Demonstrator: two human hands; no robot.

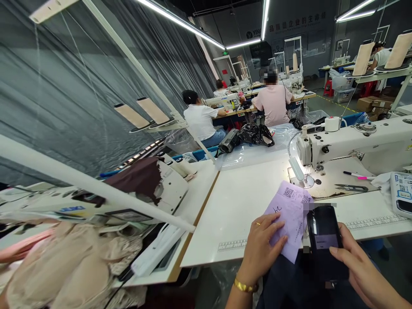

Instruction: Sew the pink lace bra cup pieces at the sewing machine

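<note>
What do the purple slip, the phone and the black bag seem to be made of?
Slip: probably thin paper, matte, judging by its printing and crisp edges.
Phone: glossy glass or plastic front, judging by its dark sheen; I can't tell which.
Bag: likely thin plastic film, shiny, judging by its crinkles and bright highlights.

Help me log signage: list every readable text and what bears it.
"JUKI": left machine
"JUKI": far machine
"YING", partly hidden: wall
"企业的": wall
Too small, blurred or unclear: text on the paper, phone, ruler, box and green sign; other wall lettering.
</note>
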